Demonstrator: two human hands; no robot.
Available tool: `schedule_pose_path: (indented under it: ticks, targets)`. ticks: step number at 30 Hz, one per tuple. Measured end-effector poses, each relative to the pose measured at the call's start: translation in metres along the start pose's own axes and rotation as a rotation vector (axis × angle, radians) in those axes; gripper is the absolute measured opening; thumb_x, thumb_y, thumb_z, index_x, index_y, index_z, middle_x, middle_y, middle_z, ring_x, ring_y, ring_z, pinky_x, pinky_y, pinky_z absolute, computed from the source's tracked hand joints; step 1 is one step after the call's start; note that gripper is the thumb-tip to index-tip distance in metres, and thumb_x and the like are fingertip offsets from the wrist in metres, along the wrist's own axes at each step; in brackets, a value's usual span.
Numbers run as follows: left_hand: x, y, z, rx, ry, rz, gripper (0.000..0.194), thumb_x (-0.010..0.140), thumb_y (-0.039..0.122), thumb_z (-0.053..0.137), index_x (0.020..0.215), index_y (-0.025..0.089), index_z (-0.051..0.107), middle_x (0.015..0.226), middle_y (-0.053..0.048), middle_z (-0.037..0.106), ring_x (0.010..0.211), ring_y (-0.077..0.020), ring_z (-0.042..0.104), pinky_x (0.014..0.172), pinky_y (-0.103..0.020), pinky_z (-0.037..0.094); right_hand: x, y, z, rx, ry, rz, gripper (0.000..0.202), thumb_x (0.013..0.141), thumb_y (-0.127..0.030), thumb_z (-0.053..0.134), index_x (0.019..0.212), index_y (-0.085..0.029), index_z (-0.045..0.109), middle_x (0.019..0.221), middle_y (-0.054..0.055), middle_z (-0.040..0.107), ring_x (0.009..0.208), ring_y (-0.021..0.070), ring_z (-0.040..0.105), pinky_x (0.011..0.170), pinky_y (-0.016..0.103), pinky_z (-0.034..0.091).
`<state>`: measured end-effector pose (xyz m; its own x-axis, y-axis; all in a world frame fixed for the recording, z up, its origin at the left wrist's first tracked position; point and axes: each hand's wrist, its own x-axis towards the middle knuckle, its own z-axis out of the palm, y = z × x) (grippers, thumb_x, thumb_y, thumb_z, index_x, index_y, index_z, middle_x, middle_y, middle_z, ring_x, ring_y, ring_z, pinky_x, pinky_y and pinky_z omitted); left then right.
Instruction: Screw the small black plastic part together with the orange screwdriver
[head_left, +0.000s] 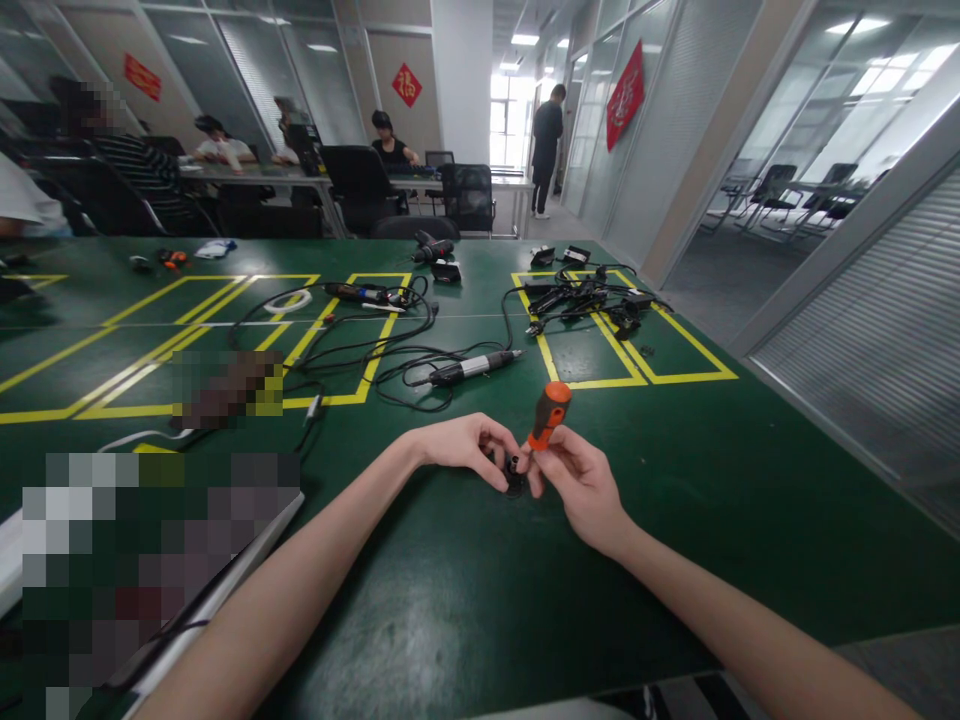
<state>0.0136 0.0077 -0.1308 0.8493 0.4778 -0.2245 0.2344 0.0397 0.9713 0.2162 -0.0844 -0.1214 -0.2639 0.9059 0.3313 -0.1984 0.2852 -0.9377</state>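
Gripping a tilted orange/blk screwdriver (552, 410), R hand (585, 487) is closing fingers round its lower end; L hand (466, 442) is apparently pinching a small blk part (514, 482) at the green table (712, 480), btwn both hands. Work's looking underway, unfinished; contact's hidden, can't tell what's left.

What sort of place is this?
Probably an office used partly as a workshop: desk chairs and glass walls stand beyond, while the right hand holds a screwdriver.

Screwdriver (552, 412) shows orange and dark grey; small part (514, 480) black. Tabletop (720, 480) dark green, tape (694, 379) yellow. Striped sleeve (139, 165): black-and-white.
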Motion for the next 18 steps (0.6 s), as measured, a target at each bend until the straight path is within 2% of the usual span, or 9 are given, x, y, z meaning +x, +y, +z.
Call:
schedule_pose_path:
  ticks: [6, 9, 14, 18]
  targets:
    - [0.000, -0.002, 0.000, 0.036, 0.026, 0.000, 0.039, 0.061, 0.033, 0.096, 0.090, 0.016, 0.075, 0.076, 0.002, 0.070, 0.071, -0.0106, 0.062, 0.069, -0.023, 0.048, 0.001, 0.005, 0.003, 0.050, 0.057, -0.010, 0.018, 0.093, -0.036, 0.072, 0.096, -0.022, 0.061, 0.078, 0.000, 0.067, 0.054, 0.0091, 0.055, 0.053, 0.024, 0.049]
    - [-0.001, -0.002, 0.003, 0.020, 0.035, 0.014, 0.039, 0.060, 0.033, 0.096, 0.088, 0.016, 0.074, 0.078, 0.002, 0.069, 0.071, -0.0105, 0.061, 0.070, -0.023, 0.048, 0.002, 0.005, 0.003, 0.060, 0.038, -0.003, 0.016, 0.094, -0.035, 0.070, 0.095, -0.021, 0.063, 0.076, 0.000, 0.067, 0.054, 0.0090, 0.055, 0.052, 0.023, 0.048]
    - [-0.004, 0.000, 0.012, 0.015, 0.071, 0.054, 0.039, 0.061, 0.034, 0.095, 0.086, 0.015, 0.072, 0.082, 0.002, 0.067, 0.068, -0.0081, 0.055, 0.067, -0.022, 0.045, 0.003, 0.005, 0.002, 0.054, 0.037, 0.015, 0.021, 0.097, -0.040, 0.066, 0.092, -0.020, 0.064, 0.074, 0.000, 0.065, 0.053, 0.0088, 0.053, 0.052, 0.023, 0.046]
    - [-0.011, 0.001, 0.022, 0.044, 0.115, 0.075, 0.043, 0.063, 0.036, 0.093, 0.093, 0.015, 0.071, 0.084, 0.002, 0.067, 0.072, -0.0100, 0.056, 0.071, -0.023, 0.046, 0.004, 0.006, 0.002, 0.065, 0.057, 0.033, 0.026, 0.095, -0.046, 0.067, 0.095, -0.020, 0.063, 0.075, 0.000, 0.065, 0.053, 0.0092, 0.052, 0.052, 0.024, 0.045]
